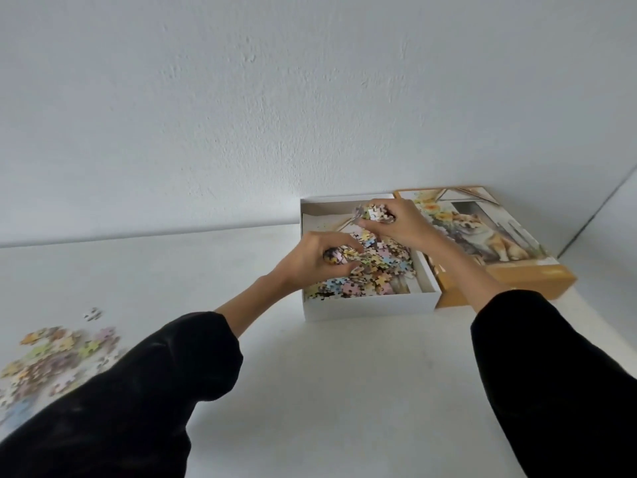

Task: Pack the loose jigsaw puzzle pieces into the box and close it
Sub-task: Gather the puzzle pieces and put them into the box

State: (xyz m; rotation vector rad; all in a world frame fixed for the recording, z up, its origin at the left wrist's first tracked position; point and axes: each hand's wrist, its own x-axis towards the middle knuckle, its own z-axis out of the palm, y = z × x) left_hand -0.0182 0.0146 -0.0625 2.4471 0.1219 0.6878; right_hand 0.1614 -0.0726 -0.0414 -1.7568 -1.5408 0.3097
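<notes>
A white open box (370,303) stands on the table against the wall, partly filled with pastel jigsaw pieces (374,274). My left hand (315,260) hovers over the box's left side, closed on a handful of pieces. My right hand (396,220) is over the box's far part, also gripping a bunch of pieces. The lid (496,250), orange-edged with a dog picture, lies face up right beside the box. A loose pile of pieces (55,357) remains on the table at the far left, partly hidden by my left sleeve.
The white table (327,391) runs up to a white wall (310,98) just behind the box. A corner of the wall shows at the far right. A single stray piece (92,313) lies above the loose pile.
</notes>
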